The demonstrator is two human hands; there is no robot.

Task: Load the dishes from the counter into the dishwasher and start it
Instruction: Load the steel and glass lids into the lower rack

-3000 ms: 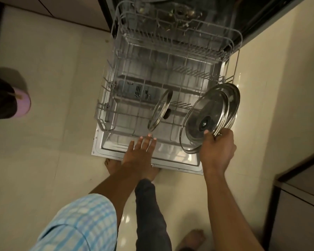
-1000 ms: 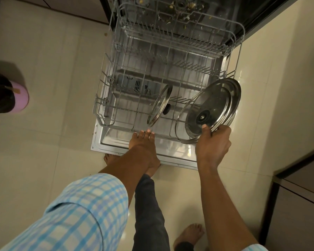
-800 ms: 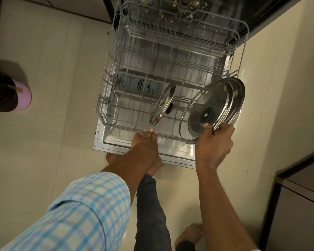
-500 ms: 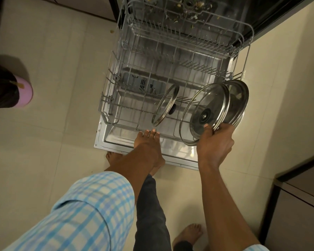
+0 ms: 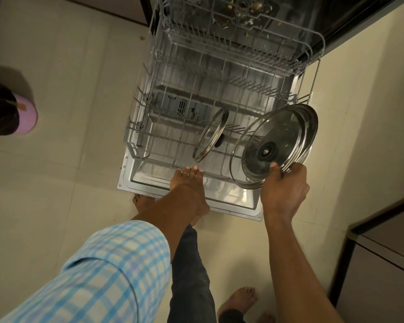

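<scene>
My right hand [image 5: 283, 183] grips the near rim of the large glass lid [image 5: 273, 141], thumb on its face just below the knob, with a steel lid [image 5: 311, 120] stacked behind it, both tilted over the right front corner of the lower rack [image 5: 135, 127]. My left hand [image 5: 188, 183] lies flat, straight fingertips touching the rack's front wire. The rack holds only a small glass lid [image 5: 211, 135] standing on edge, as before, while my left fingers, spread three seconds ago, are now together.
</scene>
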